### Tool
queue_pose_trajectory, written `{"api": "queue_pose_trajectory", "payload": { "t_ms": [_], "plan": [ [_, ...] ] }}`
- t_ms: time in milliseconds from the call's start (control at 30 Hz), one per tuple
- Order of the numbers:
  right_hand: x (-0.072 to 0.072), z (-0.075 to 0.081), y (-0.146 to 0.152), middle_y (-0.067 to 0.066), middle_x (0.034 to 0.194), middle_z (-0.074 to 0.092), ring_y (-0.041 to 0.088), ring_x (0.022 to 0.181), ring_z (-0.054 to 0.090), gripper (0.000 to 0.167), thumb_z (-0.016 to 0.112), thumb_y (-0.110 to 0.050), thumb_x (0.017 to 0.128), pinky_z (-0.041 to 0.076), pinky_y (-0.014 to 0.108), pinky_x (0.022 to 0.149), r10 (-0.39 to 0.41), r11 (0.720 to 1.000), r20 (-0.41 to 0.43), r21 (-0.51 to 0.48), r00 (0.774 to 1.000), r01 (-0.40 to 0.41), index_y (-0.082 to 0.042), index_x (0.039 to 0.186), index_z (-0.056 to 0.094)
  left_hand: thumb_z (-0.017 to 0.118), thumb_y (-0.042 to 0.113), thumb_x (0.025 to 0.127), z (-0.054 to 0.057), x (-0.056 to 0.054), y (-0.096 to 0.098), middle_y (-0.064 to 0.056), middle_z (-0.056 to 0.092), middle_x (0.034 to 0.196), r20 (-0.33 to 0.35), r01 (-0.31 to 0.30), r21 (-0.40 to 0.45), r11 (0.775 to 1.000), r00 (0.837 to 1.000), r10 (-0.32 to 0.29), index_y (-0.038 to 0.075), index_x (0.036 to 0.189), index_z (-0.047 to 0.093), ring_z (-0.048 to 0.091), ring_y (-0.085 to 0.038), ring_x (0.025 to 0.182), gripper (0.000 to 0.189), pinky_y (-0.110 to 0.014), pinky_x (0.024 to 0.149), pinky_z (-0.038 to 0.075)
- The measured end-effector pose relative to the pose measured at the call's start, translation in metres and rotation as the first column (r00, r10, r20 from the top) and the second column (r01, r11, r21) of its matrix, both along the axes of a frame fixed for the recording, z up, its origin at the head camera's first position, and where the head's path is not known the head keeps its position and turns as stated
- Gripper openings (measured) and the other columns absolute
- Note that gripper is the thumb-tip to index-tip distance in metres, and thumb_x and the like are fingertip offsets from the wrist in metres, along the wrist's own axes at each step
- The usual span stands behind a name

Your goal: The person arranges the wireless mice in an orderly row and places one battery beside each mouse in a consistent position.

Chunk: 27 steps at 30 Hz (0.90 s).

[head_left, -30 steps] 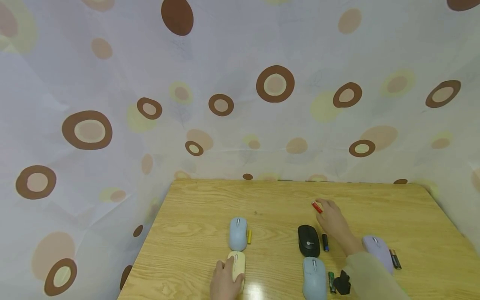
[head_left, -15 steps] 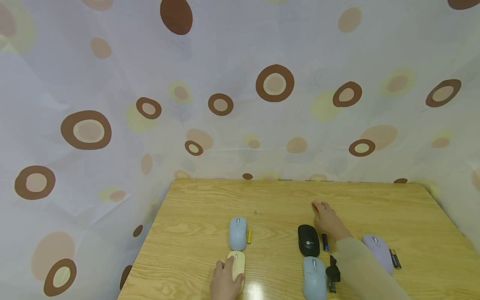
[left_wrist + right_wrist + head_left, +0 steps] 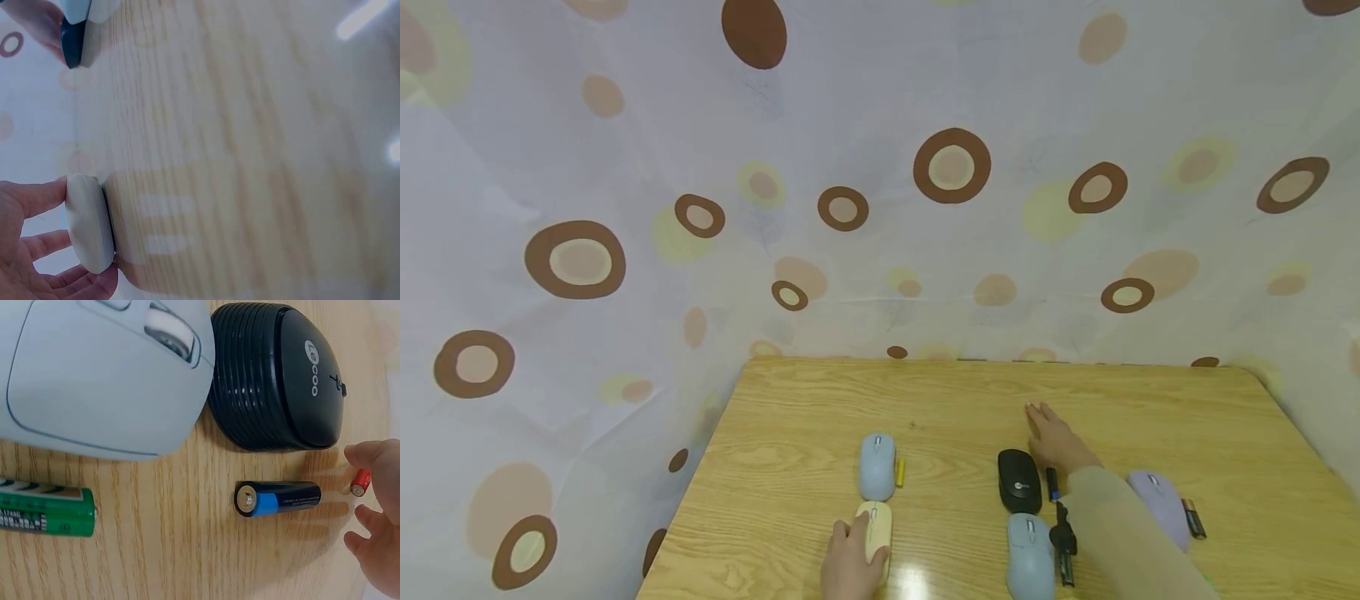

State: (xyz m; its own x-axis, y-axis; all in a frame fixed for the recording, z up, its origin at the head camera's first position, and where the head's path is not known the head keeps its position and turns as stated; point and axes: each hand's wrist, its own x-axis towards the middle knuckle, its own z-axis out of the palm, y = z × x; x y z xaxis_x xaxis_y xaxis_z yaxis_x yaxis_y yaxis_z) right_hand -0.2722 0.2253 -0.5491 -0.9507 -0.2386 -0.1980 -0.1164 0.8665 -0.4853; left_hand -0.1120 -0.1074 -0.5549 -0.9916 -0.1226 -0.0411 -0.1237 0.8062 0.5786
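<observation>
My left hand grips a pale yellow computer mouse; in the left wrist view the thumb and fingers hold the mouse by its sides, at the table. Farther off, beyond a black mouse, my right hand reaches low over the wood. The right wrist view shows its curled fingers around a small red battery, partly hidden by the hand. Beside the black mouse lies a black and blue battery. A light blue mouse touches the black mouse's near end.
Another light blue mouse, with a yellow battery beside it, stands just beyond the yellow mouse. At the right are a lilac mouse and a black and copper battery. A green battery lies beside the nearer blue mouse. Patterned cloth surrounds the wooden table.
My right hand has lowered toward the table with the red battery, which its fingers now hide from the head view. The left hand stays on the yellow mouse.
</observation>
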Motion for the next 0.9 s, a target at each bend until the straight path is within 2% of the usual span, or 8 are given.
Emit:
{"api": "queue_pose_trajectory", "payload": {
  "t_ms": [267,433,567,667,767,900],
  "plan": [
    [-0.0017,-0.0052,0.0024,0.040,0.138,0.013,0.055,0.124,0.020,0.061,0.045,-0.004,0.086,0.022,0.059,0.100,0.049,0.998,-0.020,0.044,0.999,-0.048,0.018,0.136,0.018,0.076,0.023,0.071,-0.0019,0.0005,0.0000,-0.004,0.040,0.081,-0.018,0.004,-0.010,1.000,1.000,-0.004,0.003,0.118,0.057,0.040,-0.015,0.068,0.054,-0.030,0.054,0.039],
    [-0.0010,-0.0013,-0.0004,0.040,0.135,0.023,0.053,0.123,0.025,0.056,0.045,0.000,0.086,0.024,0.058,0.101,0.037,0.998,-0.039,0.053,0.999,-0.035,0.019,0.134,0.023,0.076,0.022,0.071,-0.0018,0.0005,-0.0003,-0.005,0.040,0.081,-0.013,0.001,0.003,1.000,1.000,-0.001,0.002,0.118,0.057,0.040,-0.015,0.068,0.055,-0.030,0.054,0.040],
    [-0.0010,0.0004,-0.0011,0.037,0.119,0.045,0.050,0.113,0.041,0.038,0.042,0.002,0.089,0.033,0.055,0.096,-0.006,0.999,-0.108,0.051,0.994,0.012,0.017,0.124,0.041,0.076,0.023,0.071,-0.0015,0.0006,-0.0005,-0.005,0.040,0.081,-0.010,-0.002,0.006,1.000,1.000,0.002,0.002,0.118,0.057,0.040,-0.016,0.068,0.055,-0.031,0.054,0.040],
    [-0.0009,-0.0010,0.0005,0.030,0.096,0.056,0.046,0.096,0.053,0.022,0.041,0.000,0.092,0.043,0.052,0.085,-0.040,0.998,-0.179,0.047,0.983,0.049,0.015,0.103,0.054,0.076,0.023,0.071,-0.0009,0.0007,-0.0007,-0.005,0.040,0.081,-0.009,0.000,0.001,1.000,1.000,0.000,0.003,0.118,0.057,0.040,-0.016,0.068,0.055,-0.032,0.053,0.040],
    [-0.0006,-0.0021,0.0032,0.022,0.082,0.057,0.037,0.081,0.057,0.016,0.043,0.000,0.092,0.046,0.049,0.074,-0.070,0.996,-0.199,0.041,0.978,0.079,0.010,0.086,0.055,0.076,0.023,0.071,-0.0008,0.0008,-0.0007,-0.005,0.041,0.081,-0.010,0.003,-0.004,1.000,1.000,-0.003,0.003,0.118,0.057,0.041,-0.015,0.068,0.054,-0.032,0.053,0.041],
    [0.0011,-0.0015,0.0050,0.015,0.077,0.052,0.027,0.070,0.050,0.009,0.045,0.002,0.090,0.043,0.043,0.065,-0.097,0.994,-0.157,0.041,0.983,0.104,0.007,0.083,0.051,0.076,0.023,0.071,-0.0014,0.0014,-0.0008,-0.004,0.041,0.081,-0.018,0.002,-0.008,1.000,1.000,-0.002,0.003,0.118,0.057,0.041,-0.015,0.068,0.054,-0.031,0.052,0.040]
  ]
}}
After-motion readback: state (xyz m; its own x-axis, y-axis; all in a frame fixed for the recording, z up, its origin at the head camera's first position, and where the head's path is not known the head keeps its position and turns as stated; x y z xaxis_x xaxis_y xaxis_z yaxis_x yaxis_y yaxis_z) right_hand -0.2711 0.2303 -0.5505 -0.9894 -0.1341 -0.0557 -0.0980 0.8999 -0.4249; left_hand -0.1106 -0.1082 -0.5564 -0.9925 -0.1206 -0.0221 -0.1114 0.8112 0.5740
